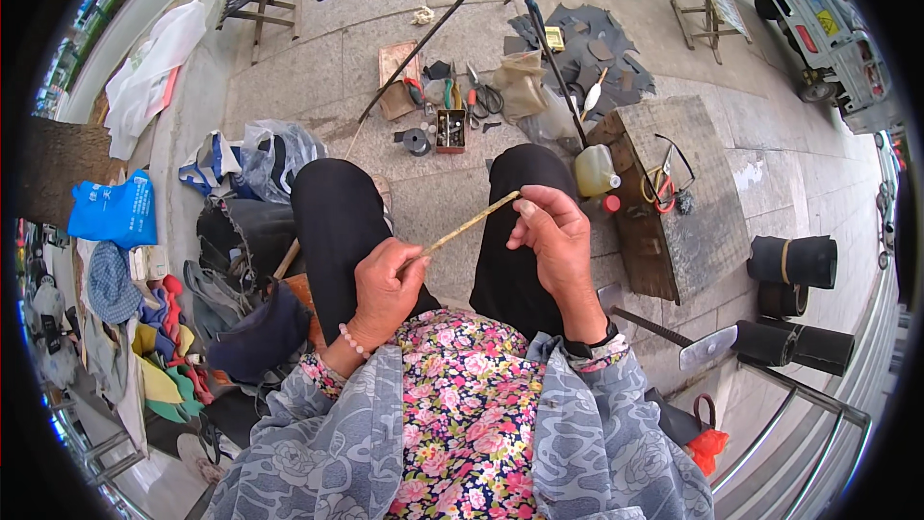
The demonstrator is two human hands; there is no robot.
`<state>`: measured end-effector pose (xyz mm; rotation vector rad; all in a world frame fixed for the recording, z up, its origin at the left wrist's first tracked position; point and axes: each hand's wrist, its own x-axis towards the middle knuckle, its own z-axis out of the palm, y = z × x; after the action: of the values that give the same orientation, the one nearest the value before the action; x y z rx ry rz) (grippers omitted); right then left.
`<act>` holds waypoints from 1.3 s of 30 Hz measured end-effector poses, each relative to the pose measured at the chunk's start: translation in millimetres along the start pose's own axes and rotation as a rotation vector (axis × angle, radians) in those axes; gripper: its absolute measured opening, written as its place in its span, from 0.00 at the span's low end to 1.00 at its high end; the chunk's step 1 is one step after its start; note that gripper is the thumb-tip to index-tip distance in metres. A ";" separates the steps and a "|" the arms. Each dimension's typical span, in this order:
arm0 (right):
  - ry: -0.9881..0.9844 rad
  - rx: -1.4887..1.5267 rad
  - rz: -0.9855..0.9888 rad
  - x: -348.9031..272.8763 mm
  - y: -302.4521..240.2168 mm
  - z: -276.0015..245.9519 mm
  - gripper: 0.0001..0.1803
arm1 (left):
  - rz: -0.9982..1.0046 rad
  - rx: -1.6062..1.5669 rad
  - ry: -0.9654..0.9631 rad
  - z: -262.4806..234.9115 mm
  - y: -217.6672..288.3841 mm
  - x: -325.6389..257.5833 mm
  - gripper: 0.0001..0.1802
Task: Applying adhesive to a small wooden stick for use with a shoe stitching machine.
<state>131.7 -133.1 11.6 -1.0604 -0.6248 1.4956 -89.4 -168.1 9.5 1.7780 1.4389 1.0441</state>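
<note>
Head view: thin yellow strip, held between two bare hands

Item: one thin yellow strip (472, 223), narrow, near straight, slanting up to the right. Location: in the air over the gap between the knees, with paving below.

Left hand (385, 289): grip closed down to a pinch, thumb and forefinger on the strip's lower end; bead bracelet (353, 341) at the wrist.

Right hand (556, 231): grip likewise pinched, fingertips at the upper end, remaining fingers loosely bent.

Handling (judged): very light. Straightness may come from stiffness or from being drawn taut; which one cannot be told. If brittle, it could snap under a sharp bend. Slipperiness uncertain. Best hold: a light pinch close to each end, middle left free.

Surroundings: wooden box (703, 255) to the right, bearing scissors (660, 191) with red and yellow handles; plastic bottle (595, 173) with yellowish contents just beside that box; small parts box (450, 146) on the paving ahead, near pliers and cutters; dark scraps (621, 43) beyond; black rolls (794, 260) far right; blue bag (114, 210) far left.
</note>
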 end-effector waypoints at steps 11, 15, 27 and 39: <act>0.022 -0.080 -0.018 2.4 3.5 6.2 0.07 | 0.049 0.050 0.038 -3.2 -6.2 -1.3 0.07; 0.020 -0.122 -0.029 4.0 4.0 8.0 0.05 | 0.064 0.059 0.054 -4.6 -8.9 -1.8 0.07; -0.222 -0.450 0.026 15.8 -0.7 25.3 0.05 | -0.330 -0.386 0.056 -2.4 -20.1 -14.9 0.03; -0.280 -0.457 0.080 38.2 21.2 37.8 0.12 | -0.460 -0.547 -0.040 4.7 -20.9 -7.5 0.07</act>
<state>90.2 -94.5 0.3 -1.2376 -1.1738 1.6269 -96.2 -170.8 -12.0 1.0158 1.2912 1.0173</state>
